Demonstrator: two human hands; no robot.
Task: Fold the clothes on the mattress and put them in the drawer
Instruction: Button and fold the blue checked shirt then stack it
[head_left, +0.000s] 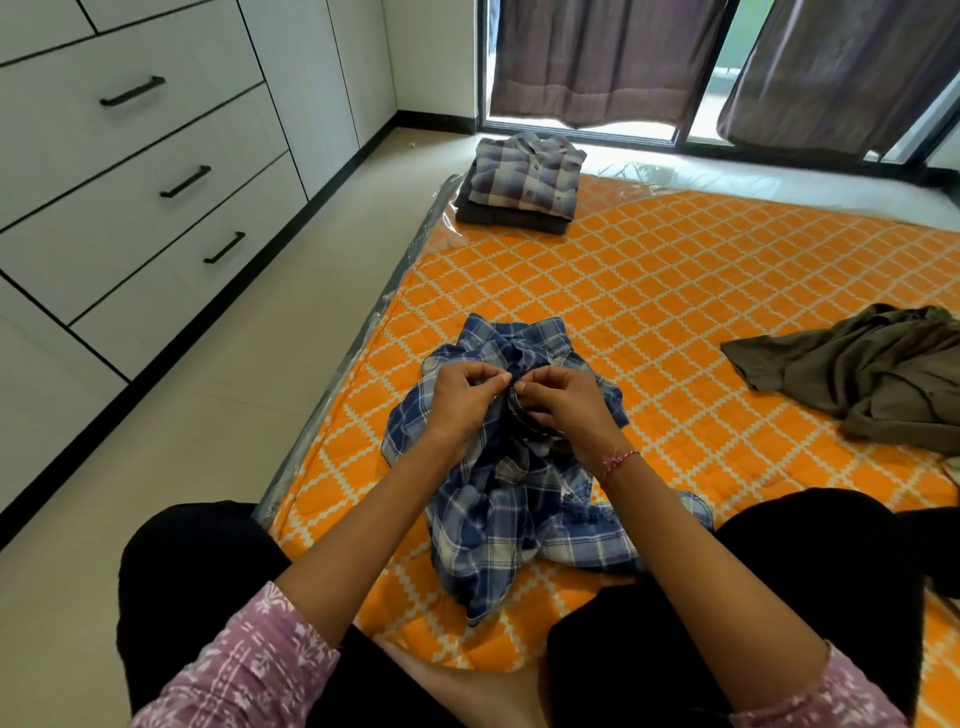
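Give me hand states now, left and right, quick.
Left hand: pinching the blue plaid shirt near its collar.
Right hand: also pinching the same shirt there.

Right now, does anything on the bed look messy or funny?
Yes. The olive garment lies crumpled near the right edge of the mattress, unfolded, unlike the neat folded stack at the far corner. The blue plaid shirt is bunched up too, but both hands are working on it.

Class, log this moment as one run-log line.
left hand: pinches blue plaid shirt | right hand: pinches same shirt | folded stack: far mattress corner | olive garment: unfolded | drawers: closed
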